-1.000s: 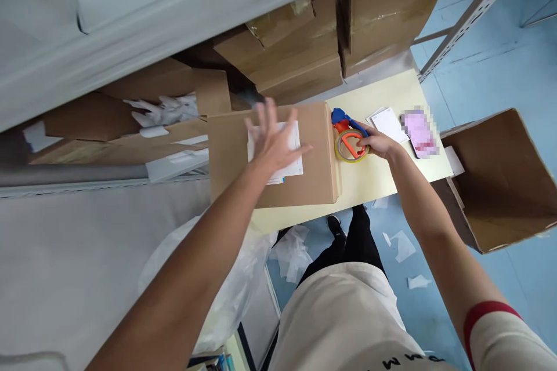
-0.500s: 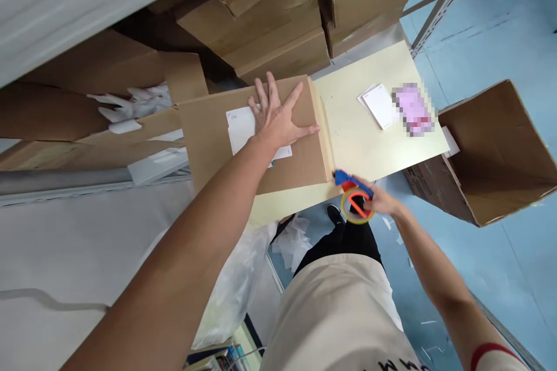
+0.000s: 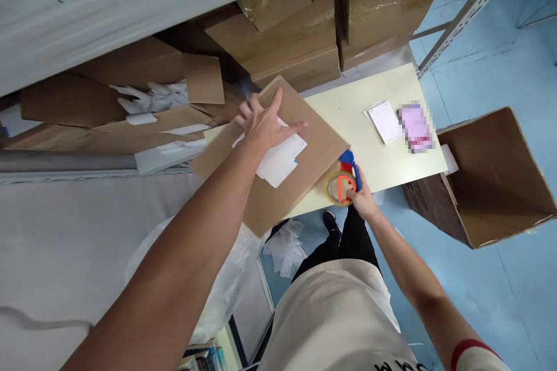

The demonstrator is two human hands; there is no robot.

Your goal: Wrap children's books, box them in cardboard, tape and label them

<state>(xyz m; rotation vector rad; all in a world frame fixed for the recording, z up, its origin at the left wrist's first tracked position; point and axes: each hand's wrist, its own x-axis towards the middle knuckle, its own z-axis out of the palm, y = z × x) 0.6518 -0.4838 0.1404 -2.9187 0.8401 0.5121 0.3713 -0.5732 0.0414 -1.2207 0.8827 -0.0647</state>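
My left hand point(image 3: 265, 127) lies spread on top of a cardboard box point(image 3: 319, 127), pressing over some white cards point(image 3: 282, 157) that rest there. The box sits at an angle on the cream table, one corner jutting past its front edge. My right hand point(image 3: 362, 197) grips a tape dispenser point(image 3: 348, 169) with a blue and red head, an orange hub and a yellow-rimmed roll. Its head is close to the box's right corner; whether it touches cannot be told.
On the cream table point(image 3: 369, 156) lie more white cards point(image 3: 384, 122) and a blurred-out pink item point(image 3: 416, 127). An open carton point(image 3: 500, 179) stands at the right. Behind are stacked boxes point(image 3: 282, 29) and a carton of white pieces point(image 3: 152, 98). A metal shelf post point(image 3: 470, 14) rises at back right.
The box has turned clockwise under my left hand, its near corner now past the table edge. My right hand and the tape dispenser have shifted slightly left and up.
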